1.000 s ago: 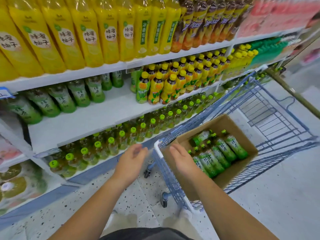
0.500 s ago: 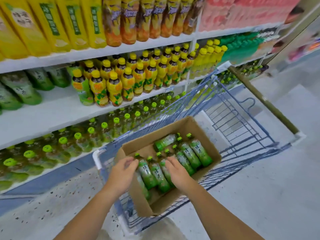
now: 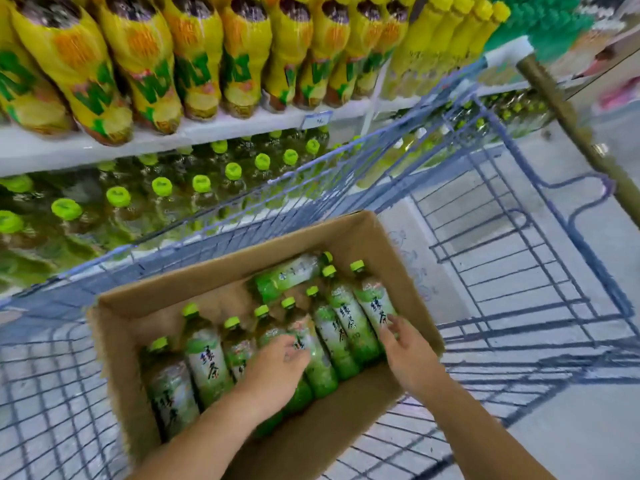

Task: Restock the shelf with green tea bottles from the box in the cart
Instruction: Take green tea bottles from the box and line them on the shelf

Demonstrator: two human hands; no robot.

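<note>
Left hand [image 3: 277, 370], right hand [image 3: 407, 353] now on bottles [image 3: 207, 362] in box [image 3: 311, 441].

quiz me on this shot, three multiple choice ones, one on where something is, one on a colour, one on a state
1. Where is the cardboard box?
A. on the floor
B. in the cart
C. on a shelf

2. What colour are the caps of the green tea bottles in the box?
A. red
B. white
C. light green

3. How do those bottles sit?
A. standing upright
B. lying on their sides
C. stacked upside down

Answers:
1 B, the cart's blue wire sides surround the box.
2 C, every cap that shows in the box is light green.
3 B, the bodies lie flat with the labels facing up.
</note>
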